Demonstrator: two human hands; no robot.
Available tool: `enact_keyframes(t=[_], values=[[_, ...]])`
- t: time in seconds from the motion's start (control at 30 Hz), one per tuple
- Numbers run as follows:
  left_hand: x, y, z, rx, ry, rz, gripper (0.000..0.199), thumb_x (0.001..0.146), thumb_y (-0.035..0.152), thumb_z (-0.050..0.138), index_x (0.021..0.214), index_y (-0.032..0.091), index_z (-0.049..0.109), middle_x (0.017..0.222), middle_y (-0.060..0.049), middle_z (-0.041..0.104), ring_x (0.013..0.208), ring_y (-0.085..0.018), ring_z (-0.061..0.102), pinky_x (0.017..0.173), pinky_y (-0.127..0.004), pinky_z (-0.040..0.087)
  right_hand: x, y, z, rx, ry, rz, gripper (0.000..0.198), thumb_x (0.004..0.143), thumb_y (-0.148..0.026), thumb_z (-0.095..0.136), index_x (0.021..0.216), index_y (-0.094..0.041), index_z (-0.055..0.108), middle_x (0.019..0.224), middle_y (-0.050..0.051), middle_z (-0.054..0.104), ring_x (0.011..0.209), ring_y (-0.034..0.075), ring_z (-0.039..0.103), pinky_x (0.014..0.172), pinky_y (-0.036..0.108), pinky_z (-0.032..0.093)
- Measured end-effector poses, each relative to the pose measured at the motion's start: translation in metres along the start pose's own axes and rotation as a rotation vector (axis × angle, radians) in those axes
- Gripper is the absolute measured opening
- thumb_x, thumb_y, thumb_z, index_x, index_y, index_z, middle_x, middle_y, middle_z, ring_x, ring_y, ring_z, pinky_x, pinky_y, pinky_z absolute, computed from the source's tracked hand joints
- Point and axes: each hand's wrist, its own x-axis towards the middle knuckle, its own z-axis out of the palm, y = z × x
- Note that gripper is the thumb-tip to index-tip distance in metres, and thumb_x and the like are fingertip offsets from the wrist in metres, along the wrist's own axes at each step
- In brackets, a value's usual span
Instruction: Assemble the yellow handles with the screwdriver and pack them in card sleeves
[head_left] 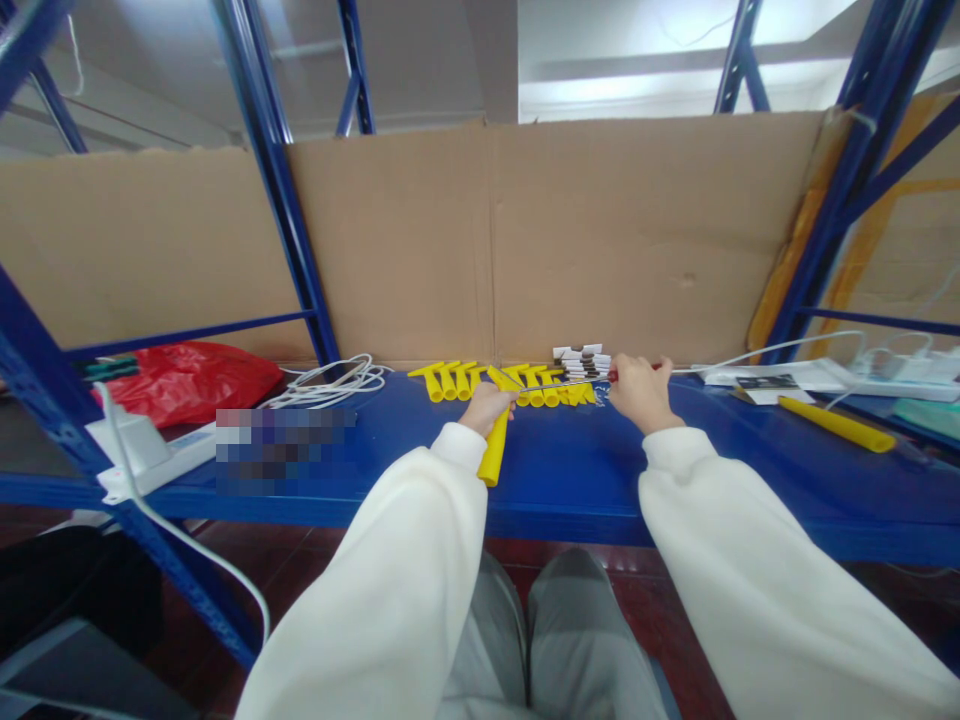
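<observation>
My left hand (487, 406) is closed around a yellow plastic handle (493, 458) with an angled head. Its wide round end points down toward me, and its head shows above my fingers. My right hand (643, 392) grips a screwdriver (614, 376) by its red handle. The thin metal shaft runs left to the yellow handle's head; whether its tip touches a screw is too small to tell. Behind my left hand, several similar yellow handles (448, 382) stand in a row. Small yellow pieces (583, 394) lie at the row's right end, in front of stacked black-and-white packets (583, 360).
A blue shelf (570, 455) carries everything, with a cardboard panel (637, 220) behind it. To the left are a red plastic bag (199, 380), coiled white cable (337, 380) and a power strip (161, 460). Another yellow handle (836, 423) lies right, near a second power strip (821, 378).
</observation>
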Motion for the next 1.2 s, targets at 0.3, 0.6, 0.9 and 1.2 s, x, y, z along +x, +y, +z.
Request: enact_keyframes(t=[0.3, 0.6, 0.9, 1.2], values=[[0.001, 0.0, -0.002, 0.167, 0.093, 0.0, 0.028, 0.078, 0.001, 0.064, 0.055, 0.014, 0.056, 0.039, 0.004, 0.048, 0.037, -0.009, 0.048, 0.044, -0.019, 0.039, -0.002, -0.005, -0.002, -0.008, 0.038, -0.103, 0.031, 0.077, -0.005, 0.043, 0.096, -0.014, 0.065, 0.09, 0.015, 0.07, 0.094, 0.029, 0.056, 0.101, 0.054, 0.023], [0.002, -0.002, -0.004, 0.283, 0.101, -0.03, 0.025, 0.08, 0.005, 0.065, 0.058, 0.012, 0.057, 0.043, 0.003, 0.049, 0.044, -0.011, 0.055, 0.051, -0.021, 0.044, -0.002, -0.004, 0.005, -0.001, 0.119, -0.211, 0.031, 0.079, -0.007, 0.043, 0.099, -0.014, 0.065, 0.091, 0.015, 0.07, 0.092, 0.028, 0.055, 0.099, 0.05, 0.022], [0.011, -0.009, -0.007, 0.362, 0.078, -0.021, 0.016, 0.074, 0.004, 0.067, 0.061, 0.011, 0.061, 0.044, 0.0, 0.052, 0.049, -0.015, 0.06, 0.053, -0.023, 0.047, -0.004, -0.004, 0.0, 0.029, 0.084, -0.257, 0.031, 0.082, -0.007, 0.045, 0.1, -0.015, 0.068, 0.097, 0.014, 0.071, 0.096, 0.027, 0.057, 0.089, 0.041, 0.027], [0.017, -0.014, -0.014, 0.474, 0.058, -0.005, 0.013, 0.074, 0.005, 0.066, 0.064, 0.012, 0.063, 0.051, -0.003, 0.058, 0.059, -0.019, 0.066, 0.06, -0.025, 0.051, -0.006, -0.008, -0.007, 0.006, -0.104, -0.256, 0.033, 0.087, -0.016, 0.049, 0.108, -0.019, 0.074, 0.112, 0.013, 0.072, 0.104, 0.027, 0.06, 0.082, 0.037, 0.03]])
